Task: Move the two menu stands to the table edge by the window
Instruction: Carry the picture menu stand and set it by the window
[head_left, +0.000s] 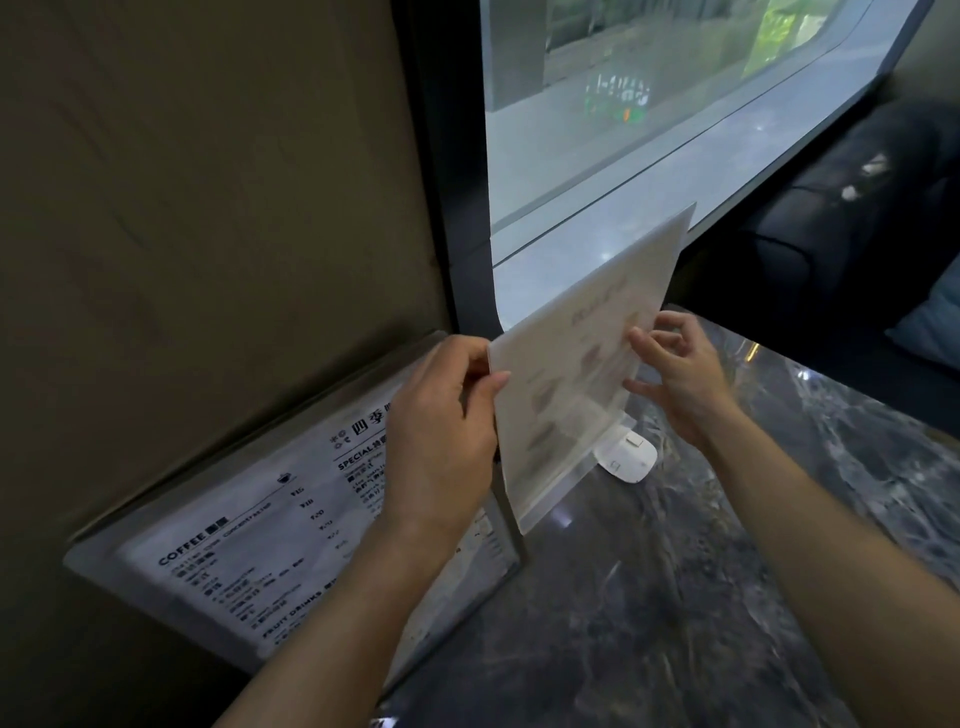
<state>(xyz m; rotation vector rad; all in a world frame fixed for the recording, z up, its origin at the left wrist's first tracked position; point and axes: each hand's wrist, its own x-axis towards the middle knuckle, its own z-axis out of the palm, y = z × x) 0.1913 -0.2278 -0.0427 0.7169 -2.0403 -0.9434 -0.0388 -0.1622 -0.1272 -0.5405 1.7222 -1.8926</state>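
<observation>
Hands frame the second menu stand (582, 374), a clear upright panel with a pale printed sheet, which sits at about one o'clock from the picture's centre, near the far corner of the dark marble table (675, 597) and just below the window (649, 130). The left hand (441, 441) pinches the panel's near edge between thumb and curled fingers; the right hand (675, 374) has its fingers loosely spread against the far face, touching more than clasping it. The other menu stand (291, 545), with the coffee list, already leans along the wall (208, 208) at eight o'clock. A small white device (628, 457) lies on the table right beside the panel's base, at about three o'clock. To finish this step well, I would keep the panel upright, steady it with both hands, and slide or set the base flat against the window edge without knocking that white device. Whether the base touches the table yet is hard to tell.
</observation>
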